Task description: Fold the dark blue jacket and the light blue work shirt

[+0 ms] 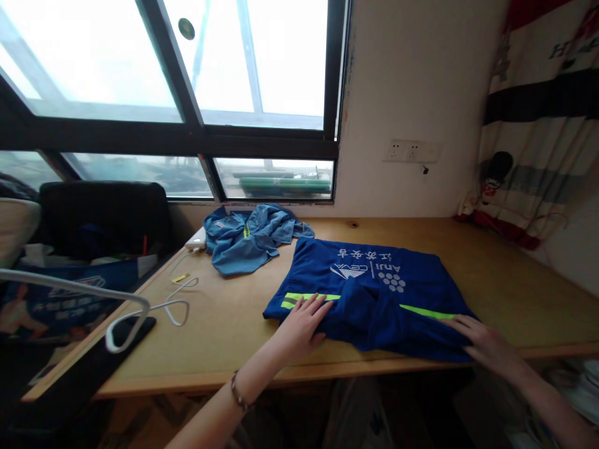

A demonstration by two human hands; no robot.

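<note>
A dark blue garment (369, 293) with white lettering and neon yellow stripes lies folded flat on the wooden table (224, 324). My left hand (302, 324) rests flat on its near left corner, fingers stretched out over a yellow stripe. My right hand (482, 340) presses flat on the garment's near right edge, fingers spread and pointing left. Neither hand grips anything.
A crumpled lighter blue garment (248, 240) lies at the back of the table near the window. A white clothes hanger (140, 308) and a white power bank (196, 239) with cable sit at the left. A wall socket (412, 151) is behind, hanging clothes at right.
</note>
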